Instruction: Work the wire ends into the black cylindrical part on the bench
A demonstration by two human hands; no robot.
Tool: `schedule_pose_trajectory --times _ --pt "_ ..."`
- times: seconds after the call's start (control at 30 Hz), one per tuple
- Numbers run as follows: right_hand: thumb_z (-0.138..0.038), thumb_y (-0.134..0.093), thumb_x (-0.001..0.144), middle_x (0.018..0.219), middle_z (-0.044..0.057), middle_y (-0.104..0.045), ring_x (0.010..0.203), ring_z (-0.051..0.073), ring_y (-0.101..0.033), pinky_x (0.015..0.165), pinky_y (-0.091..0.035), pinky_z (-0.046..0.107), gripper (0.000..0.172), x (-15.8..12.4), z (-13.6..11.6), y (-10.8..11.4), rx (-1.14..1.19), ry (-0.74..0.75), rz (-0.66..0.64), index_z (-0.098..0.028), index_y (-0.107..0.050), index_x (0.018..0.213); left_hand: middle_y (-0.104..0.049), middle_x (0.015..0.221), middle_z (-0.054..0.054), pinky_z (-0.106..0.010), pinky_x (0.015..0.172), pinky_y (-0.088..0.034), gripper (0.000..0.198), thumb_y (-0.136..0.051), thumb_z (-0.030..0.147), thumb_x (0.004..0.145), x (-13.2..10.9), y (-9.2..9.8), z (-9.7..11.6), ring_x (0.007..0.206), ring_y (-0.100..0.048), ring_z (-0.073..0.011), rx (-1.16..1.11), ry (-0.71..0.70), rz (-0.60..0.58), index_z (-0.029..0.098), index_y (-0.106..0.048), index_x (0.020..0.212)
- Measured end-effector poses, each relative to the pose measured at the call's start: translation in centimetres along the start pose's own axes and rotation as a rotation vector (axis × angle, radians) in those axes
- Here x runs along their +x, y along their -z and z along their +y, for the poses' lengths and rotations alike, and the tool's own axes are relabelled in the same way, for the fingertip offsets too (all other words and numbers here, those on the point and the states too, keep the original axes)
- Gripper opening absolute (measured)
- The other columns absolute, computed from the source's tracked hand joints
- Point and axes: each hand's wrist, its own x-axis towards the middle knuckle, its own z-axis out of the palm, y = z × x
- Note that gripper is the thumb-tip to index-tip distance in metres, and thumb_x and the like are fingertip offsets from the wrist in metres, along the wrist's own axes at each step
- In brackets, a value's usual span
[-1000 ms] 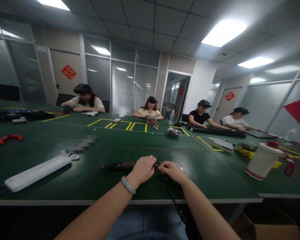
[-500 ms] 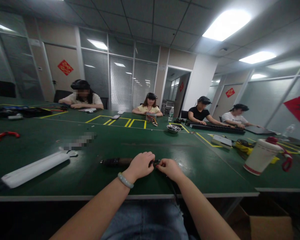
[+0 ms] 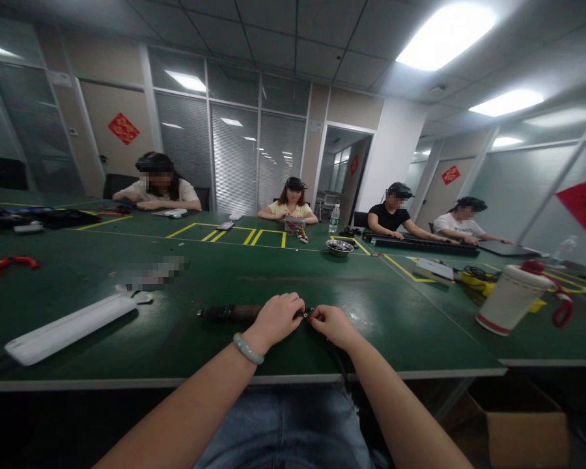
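Observation:
My left hand (image 3: 277, 317) is curled round the near end of a dark, brownish tool (image 3: 229, 312) that lies on the green table (image 3: 190, 339) and points to the left. A pale green bangle (image 3: 247, 349) sits on that wrist. Right beside it, my right hand (image 3: 333, 324) pinches a small dark part at the tool's end, where a black cable (image 3: 336, 365) runs down over the table's front edge. Both hands touch at the fingertips. What exactly the fingers grip is too small to make out.
A long white power strip (image 3: 68, 327) lies at the left, a red-handled tool (image 3: 10, 262) beyond it. A white cup with a red lid (image 3: 510, 306) stands at the right, a cardboard box (image 3: 522, 426) below. Several people sit across the table, near a metal bowl (image 3: 339, 247).
The view has tilted down a little and the hands sit slightly higher in frame. Their grip on the tool and cable end looks the same.

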Motion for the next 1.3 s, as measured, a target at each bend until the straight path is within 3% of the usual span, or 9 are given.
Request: schedule_pose_trajectory --times 0.27,0.83,1.3 --pt "-0.040 -0.056 0.084 0.064 -0.002 -0.062 0.056 0.009 -0.052 0.049 -0.031 0.019 0.024 0.15 -0.12 -0.04 -0.005 -0.001 0.029 -0.019 -0.067 0.079 -0.058 0.093 -0.002 -0.029 0.078 -0.041 0.007 -0.060 0.026 0.084 0.02 -0.34 -0.38 0.089 -0.056 -0.0173 -0.040 -0.016 0.029 0.023 -0.062 0.090" --pt "-0.033 -0.058 0.081 0.064 -0.002 -0.062 0.056 0.009 -0.052 0.050 -0.031 0.019 0.017 0.06 -0.70 0.21 0.003 0.006 0.025 -0.019 -0.066 0.078 -0.054 0.094 -0.002 -0.032 0.076 -0.039 0.003 -0.060 0.021 0.083 0.04 0.10 0.50 0.090 -0.052 -0.0182 0.039 -0.001 0.005 0.022 -0.058 0.085" --pt "-0.032 -0.059 0.078 0.064 -0.003 -0.060 0.055 0.008 -0.050 0.051 -0.030 0.019 0.015 0.44 0.10 -0.08 0.027 0.028 -0.028 -0.017 -0.066 0.078 -0.056 0.093 -0.002 -0.031 0.077 -0.039 0.003 -0.060 0.022 0.084 0.35 0.09 -0.29 0.091 -0.052 -0.0177 -0.008 -0.063 -0.031 0.021 -0.059 0.086"
